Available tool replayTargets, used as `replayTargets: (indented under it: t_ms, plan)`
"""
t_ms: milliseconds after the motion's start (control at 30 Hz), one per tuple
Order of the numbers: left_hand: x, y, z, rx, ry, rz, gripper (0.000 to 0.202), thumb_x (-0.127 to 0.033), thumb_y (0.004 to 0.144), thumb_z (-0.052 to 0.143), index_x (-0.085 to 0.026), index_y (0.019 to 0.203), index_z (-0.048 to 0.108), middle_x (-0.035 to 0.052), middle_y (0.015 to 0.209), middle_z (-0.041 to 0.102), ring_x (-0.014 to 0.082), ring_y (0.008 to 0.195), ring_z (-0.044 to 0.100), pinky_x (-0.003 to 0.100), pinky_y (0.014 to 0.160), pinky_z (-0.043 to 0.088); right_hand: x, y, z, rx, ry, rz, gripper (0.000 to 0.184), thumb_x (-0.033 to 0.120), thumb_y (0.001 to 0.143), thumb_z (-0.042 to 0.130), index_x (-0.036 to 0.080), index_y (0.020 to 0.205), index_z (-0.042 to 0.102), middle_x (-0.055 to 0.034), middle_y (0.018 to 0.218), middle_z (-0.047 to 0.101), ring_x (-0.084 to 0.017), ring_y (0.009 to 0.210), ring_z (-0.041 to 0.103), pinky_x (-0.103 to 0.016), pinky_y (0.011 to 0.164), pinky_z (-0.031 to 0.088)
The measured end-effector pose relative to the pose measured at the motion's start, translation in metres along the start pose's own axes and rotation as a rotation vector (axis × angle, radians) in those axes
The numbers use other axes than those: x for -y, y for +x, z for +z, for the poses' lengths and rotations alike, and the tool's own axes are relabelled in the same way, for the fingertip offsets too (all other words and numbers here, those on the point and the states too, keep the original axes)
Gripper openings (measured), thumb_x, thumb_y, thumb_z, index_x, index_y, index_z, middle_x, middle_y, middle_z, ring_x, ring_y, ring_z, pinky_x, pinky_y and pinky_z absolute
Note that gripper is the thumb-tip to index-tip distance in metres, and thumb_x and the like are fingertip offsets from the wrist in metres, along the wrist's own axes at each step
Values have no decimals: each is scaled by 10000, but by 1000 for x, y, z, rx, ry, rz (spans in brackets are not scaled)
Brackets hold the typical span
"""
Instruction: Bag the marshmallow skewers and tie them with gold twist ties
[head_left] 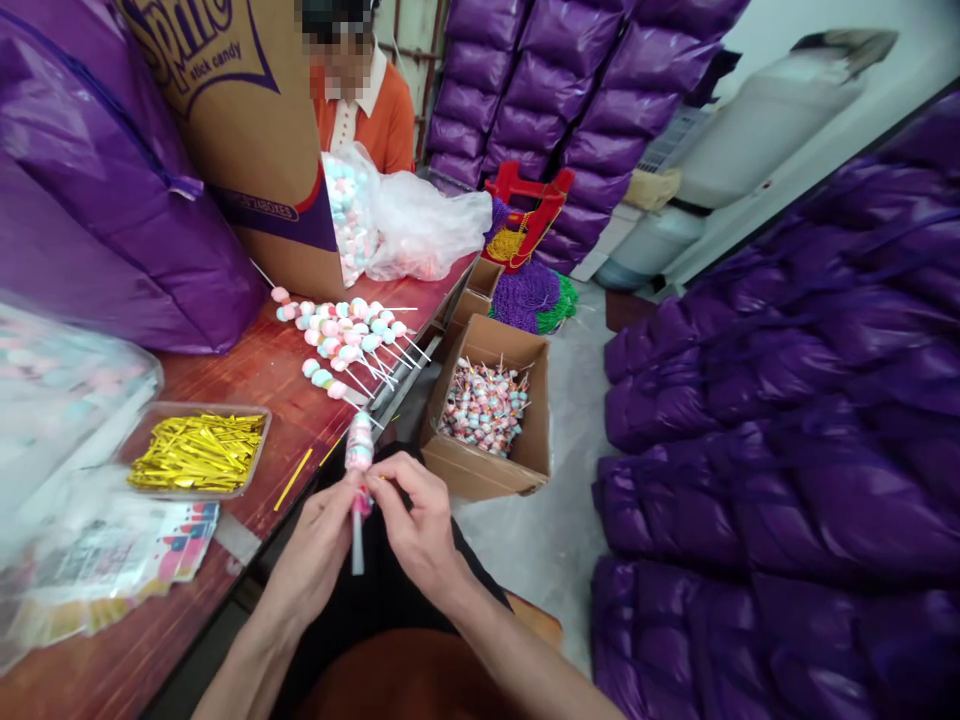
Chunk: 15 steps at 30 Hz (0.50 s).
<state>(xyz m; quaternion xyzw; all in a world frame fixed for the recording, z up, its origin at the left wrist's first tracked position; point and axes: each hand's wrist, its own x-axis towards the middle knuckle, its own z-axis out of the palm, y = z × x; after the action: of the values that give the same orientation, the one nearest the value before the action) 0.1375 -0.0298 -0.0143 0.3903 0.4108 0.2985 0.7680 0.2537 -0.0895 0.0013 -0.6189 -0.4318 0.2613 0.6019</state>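
Observation:
My left hand [319, 545] and my right hand [416, 520] meet over my lap, both pinched on one wrapped marshmallow stick candy [359, 452] that stands upright, its white stick pointing down. The fingers close around the wrapper's neck just under the pink and blue sweets. On the red table [247, 375] to the left lie several unwrapped marshmallow sticks [346, 335] in a loose pile. A clear tray of gold twist ties [199, 452] sits nearer me, with printed wrapper bags [135, 555] beside it.
An open cardboard box [491, 415] of wrapped candies stands on the floor right of the table. A tall printed carton [247, 120], a clear bag of marshmallows [397, 225] and a person in orange [371, 110] are behind. Purple sacks [787, 430] fill the right side.

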Motion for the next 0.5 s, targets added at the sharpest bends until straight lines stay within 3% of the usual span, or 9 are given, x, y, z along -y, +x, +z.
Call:
replayTargets:
  t_ms: [67, 133, 200, 267, 300, 400, 500]
  plan:
    - [8, 2, 10, 30, -37, -10, 321, -441, 741, 797, -126, 773, 747, 48, 763, 671, 156, 757, 568, 290, 776, 468, -4, -12, -6, 37, 89, 150, 264, 330, 957, 534, 197, 812, 710, -18, 747, 644, -151, 682, 558, -278, 659, 443]
    - [17, 3, 21, -54, -26, 26, 275, -390, 734, 800, -143, 851, 774, 53, 809, 696, 155, 756, 578, 282, 755, 464, -11, -26, -12, 84, 128, 304, 251, 392, 920, 590, 194, 864, 734, -7, 706, 633, -138, 609, 514, -260, 568, 411]
    - [26, 5, 30, -76, 33, 55, 183, -324, 729, 791, -146, 764, 766, 43, 741, 669, 147, 691, 555, 275, 686, 452, -23, -36, -18, 36, 118, 359, 231, 415, 839, 692, 189, 816, 734, 3, 651, 603, -126, 566, 470, -249, 522, 376]
    - [27, 8, 34, -28, 92, 123, 106, -258, 714, 787, -161, 750, 768, 48, 757, 669, 151, 684, 554, 277, 669, 449, -40, -39, -27, -24, 174, 412, 265, 438, 821, 716, 182, 753, 724, 10, 599, 534, -124, 574, 464, -239, 520, 373]
    - [23, 9, 33, -5, 165, 196, 79, -237, 708, 788, -171, 749, 776, 57, 799, 678, 151, 686, 554, 276, 664, 447, -50, -35, -32, -119, 230, 427, 284, 454, 790, 744, 181, 717, 711, 14, 584, 511, -115, 550, 438, -232, 488, 347]
    - [0, 8, 13, -188, 338, 417, 73, -227, 774, 737, -215, 822, 790, 75, 901, 691, 175, 747, 586, 291, 702, 462, -82, -9, -53, -295, 436, 530, 281, 425, 664, 839, 181, 734, 720, 17, 597, 536, -83, 492, 377, -223, 448, 337]
    - [-30, -1, -33, -473, 514, 632, 102, -241, 838, 674, -232, 850, 776, 70, 903, 695, 215, 908, 612, 322, 864, 450, -105, 21, -68, -336, 533, 682, 383, 491, 573, 853, 167, 743, 742, -3, 604, 590, -72, 455, 379, -237, 431, 383]
